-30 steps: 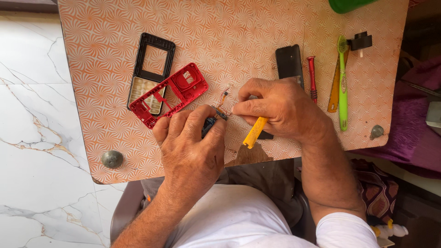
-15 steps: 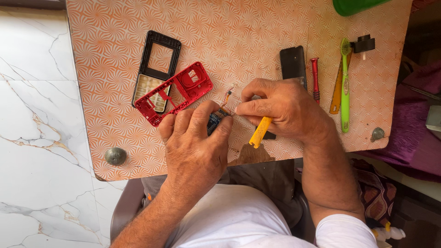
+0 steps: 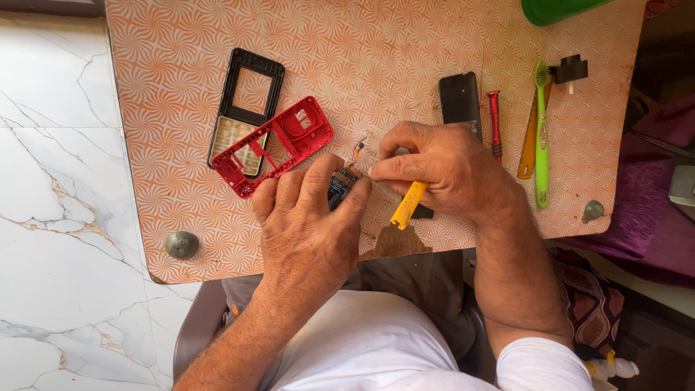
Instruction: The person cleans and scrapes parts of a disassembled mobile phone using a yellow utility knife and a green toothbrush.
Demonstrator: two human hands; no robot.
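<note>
Hands barely shifted since before | left hand [image 3: 308, 232] pinching small circuit board [image 3: 339, 187] at table edge | right hand [image 3: 445, 174] gripping yellow-handled tool [image 3: 407, 205], working the board | next probably needs steady, gentle prying.

Both hands, left [image 3: 308, 232] and right [image 3: 441, 170], curl closed, fingertips meeting.

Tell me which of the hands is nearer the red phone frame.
Left. The left hand has its fingertips just below the red phone frame; the right hand sits farther off to the frame's right.
</note>
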